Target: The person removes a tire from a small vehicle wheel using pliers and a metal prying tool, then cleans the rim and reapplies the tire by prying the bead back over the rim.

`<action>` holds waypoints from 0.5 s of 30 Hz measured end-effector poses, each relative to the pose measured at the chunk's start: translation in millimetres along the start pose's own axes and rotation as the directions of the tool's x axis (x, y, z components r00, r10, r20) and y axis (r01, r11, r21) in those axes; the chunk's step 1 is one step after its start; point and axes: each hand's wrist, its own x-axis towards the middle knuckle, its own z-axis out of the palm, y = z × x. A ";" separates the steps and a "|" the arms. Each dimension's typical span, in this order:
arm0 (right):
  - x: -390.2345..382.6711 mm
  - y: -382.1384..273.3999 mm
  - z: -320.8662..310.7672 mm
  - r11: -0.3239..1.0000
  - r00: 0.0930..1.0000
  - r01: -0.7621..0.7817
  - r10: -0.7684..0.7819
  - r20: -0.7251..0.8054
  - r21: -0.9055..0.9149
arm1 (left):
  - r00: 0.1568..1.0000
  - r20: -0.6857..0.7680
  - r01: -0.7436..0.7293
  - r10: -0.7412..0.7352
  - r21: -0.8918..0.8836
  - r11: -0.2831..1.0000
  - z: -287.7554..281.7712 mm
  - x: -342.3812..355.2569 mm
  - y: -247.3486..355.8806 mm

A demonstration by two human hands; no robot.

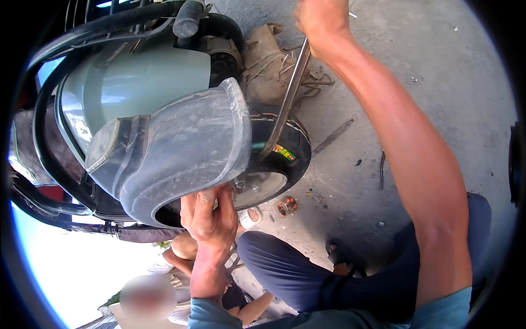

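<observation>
Head view. A scooter lies tipped on a grey concrete floor (438, 82), its rear wheel facing the camera. The black tyre (293, 148) sits on a silvery rim (263, 186), half covered by a dusty grey mudguard (186, 148); above the mudguard shows a pale green body panel (137, 82), ringed by black tubular guard bars (44, 137).

The right hand (320, 22) is at the top of the picture, the forearm running down to the lower right edge. Its fingers are closed around the upper end of a long flat metal tyre lever (290, 93) — the lever slants down and to the left, and its lower tip meets the tyre at the edge of the rim, beside a small coloured sticker (282, 151) on the sidewall.

The left hand (211, 219) comes up from the lower edge and is pressed against the underside of the wheel, fingers curled over the lower lip of the mudguard where it meets the rim — a closed hold on the mudguard edge.

Behind the lever lies a crumpled tan sack (268, 66). A second metal bar (334, 137) rests on the floor to the right of the tyre. Below the wheel stands a small round tin (286, 206). The person's dark trouser knee (285, 268) fills the lower centre; another person crouches at the lower left.
</observation>
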 end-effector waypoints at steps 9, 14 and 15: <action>-1.2 -10.3 5.3 0.990 0.990 -0.139 0.139 0.020 0.032 | 0.968 0.248 -0.002 -0.030 0.127 0.992 -10.1 11.3 4.0; 35.3 49.5 14.0 0.981 0.979 0.184 -0.177 0.101 -0.063 | 0.948 0.316 -0.068 0.042 0.073 0.995 -11.9 17.0 -2.9; 19.5 20.3 4.0 0.997 0.988 -0.061 0.052 0.142 0.056 | 0.950 0.308 -0.074 0.054 0.055 0.996 -7.2 14.7 -7.6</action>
